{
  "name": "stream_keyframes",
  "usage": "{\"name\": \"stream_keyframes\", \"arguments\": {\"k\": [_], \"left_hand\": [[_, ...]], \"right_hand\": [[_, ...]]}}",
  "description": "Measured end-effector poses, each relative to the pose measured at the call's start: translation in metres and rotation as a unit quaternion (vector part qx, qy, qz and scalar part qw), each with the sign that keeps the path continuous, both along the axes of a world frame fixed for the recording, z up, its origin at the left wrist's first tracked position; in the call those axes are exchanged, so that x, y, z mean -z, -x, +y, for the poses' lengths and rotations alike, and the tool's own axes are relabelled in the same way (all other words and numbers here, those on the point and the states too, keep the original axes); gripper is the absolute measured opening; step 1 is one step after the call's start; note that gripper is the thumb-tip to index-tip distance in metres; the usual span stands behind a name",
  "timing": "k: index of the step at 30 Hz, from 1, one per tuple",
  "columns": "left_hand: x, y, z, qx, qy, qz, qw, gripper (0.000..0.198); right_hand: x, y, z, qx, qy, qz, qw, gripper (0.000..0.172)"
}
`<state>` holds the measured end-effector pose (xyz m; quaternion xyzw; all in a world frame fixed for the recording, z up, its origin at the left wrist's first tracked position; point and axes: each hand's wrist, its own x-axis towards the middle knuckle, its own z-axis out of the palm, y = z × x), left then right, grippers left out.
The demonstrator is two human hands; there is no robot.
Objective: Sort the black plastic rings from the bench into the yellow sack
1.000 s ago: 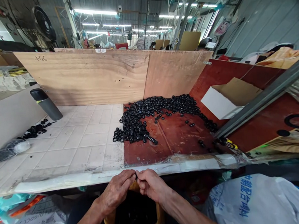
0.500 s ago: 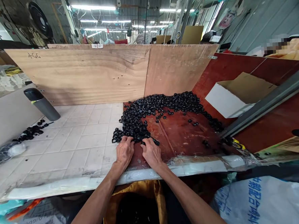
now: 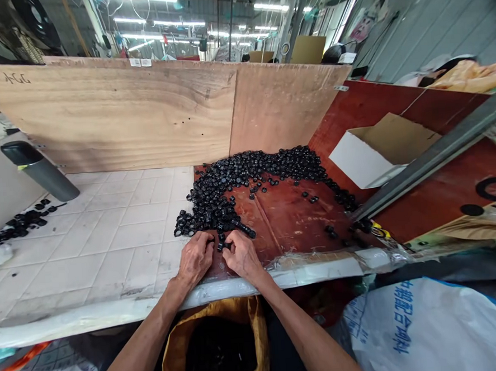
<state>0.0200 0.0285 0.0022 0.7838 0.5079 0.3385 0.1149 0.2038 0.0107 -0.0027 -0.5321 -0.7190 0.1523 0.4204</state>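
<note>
A curved heap of small black rings (image 3: 247, 177) lies on the red-brown part of the bench. Both my hands rest at its near end, knuckles up and fingers curled. My left hand (image 3: 195, 258) and my right hand (image 3: 240, 254) meet fingertip to fingertip over a few black rings (image 3: 223, 244) drawn out of the heap. Fingers of both hands pinch at these rings. Below the bench edge, between my forearms, a yellow-brown sack (image 3: 218, 344) stands open with dark contents inside.
Plywood boards (image 3: 142, 111) wall the bench at the back. A dark grey flask (image 3: 39, 170) leans at the left near a small scatter of rings (image 3: 23, 219). A white cardboard box (image 3: 378, 149) sits at right, a metal rail (image 3: 431, 157) beside it. A white woven sack (image 3: 425, 331) lies lower right.
My hands rose from the sack mouth below the bench edge, reached onto the bench to the near end of the heap, then drew back slightly with a few rings between the fingertips.
</note>
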Motion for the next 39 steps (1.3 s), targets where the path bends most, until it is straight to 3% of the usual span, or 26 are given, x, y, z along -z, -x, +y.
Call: {"name": "stream_keyframes", "arguments": {"k": [2, 4, 10, 13, 19, 23, 28, 32, 35, 39], "left_hand": [[0.001, 0.006, -0.009, -0.051, 0.021, -0.058, 0.997, 0.017], [0.0, 0.01, -0.017, -0.058, 0.054, -0.1, 0.992, 0.018], [-0.004, -0.005, -0.018, 0.075, 0.063, -0.065, 0.993, 0.035], [0.002, -0.008, -0.011, 0.053, 0.08, -0.088, 0.991, 0.027], [0.008, 0.0, -0.013, -0.015, 0.15, -0.183, 0.971, 0.019], [0.003, -0.004, -0.014, -0.007, 0.106, -0.153, 0.983, 0.023], [0.002, -0.013, -0.014, 0.016, 0.064, -0.036, 0.997, 0.033], [0.003, -0.013, -0.013, 0.028, 0.069, -0.043, 0.996, 0.028], [0.0, -0.011, -0.012, 0.031, 0.136, -0.195, 0.971, 0.034], [-0.01, -0.009, -0.013, 0.084, 0.271, -0.392, 0.875, 0.027]], "right_hand": [[0.002, -0.002, 0.002, 0.02, 0.016, 0.041, 0.999, 0.009], [0.002, -0.004, 0.004, 0.029, 0.038, 0.079, 0.996, 0.007], [-0.003, -0.009, 0.005, -0.026, 0.076, 0.141, 0.987, 0.014], [-0.006, -0.012, 0.004, -0.044, 0.081, 0.147, 0.985, 0.017], [0.001, -0.011, 0.006, -0.006, 0.17, 0.223, 0.96, 0.021], [0.002, -0.01, 0.009, 0.01, 0.185, 0.236, 0.954, 0.023], [0.003, -0.011, 0.011, 0.026, 0.126, 0.217, 0.968, 0.02], [0.005, -0.012, 0.01, -0.001, 0.176, 0.275, 0.945, 0.025], [0.003, -0.012, 0.008, -0.016, 0.19, 0.297, 0.936, 0.03], [-0.006, -0.011, 0.004, -0.06, 0.163, 0.287, 0.942, 0.025]]}}
